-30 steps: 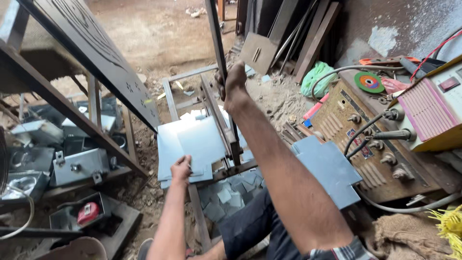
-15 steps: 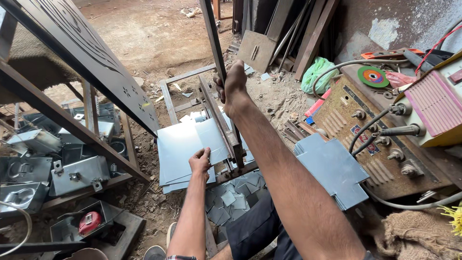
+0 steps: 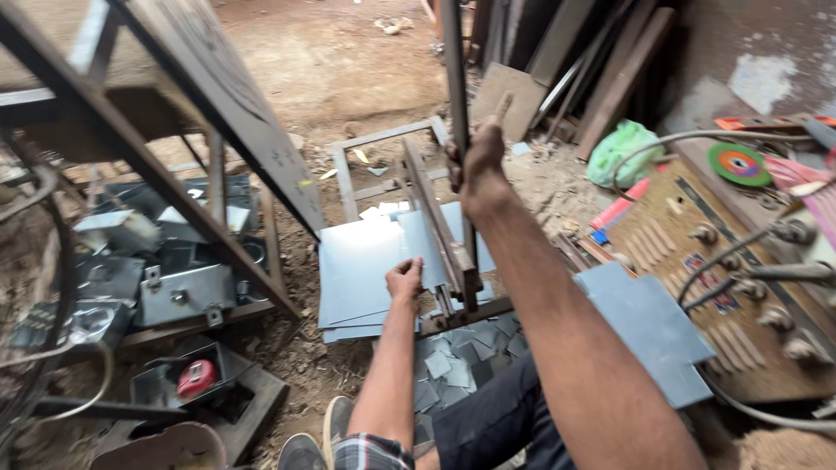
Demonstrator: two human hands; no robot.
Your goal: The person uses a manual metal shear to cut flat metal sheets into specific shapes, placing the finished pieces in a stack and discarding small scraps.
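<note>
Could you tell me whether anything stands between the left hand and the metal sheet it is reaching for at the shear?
Nothing visible does. The left hand already rests on the edge of the grey metal sheet, right beside the shear blade. The right hand grips the raised shear lever above, clear of the sheet.
</note>
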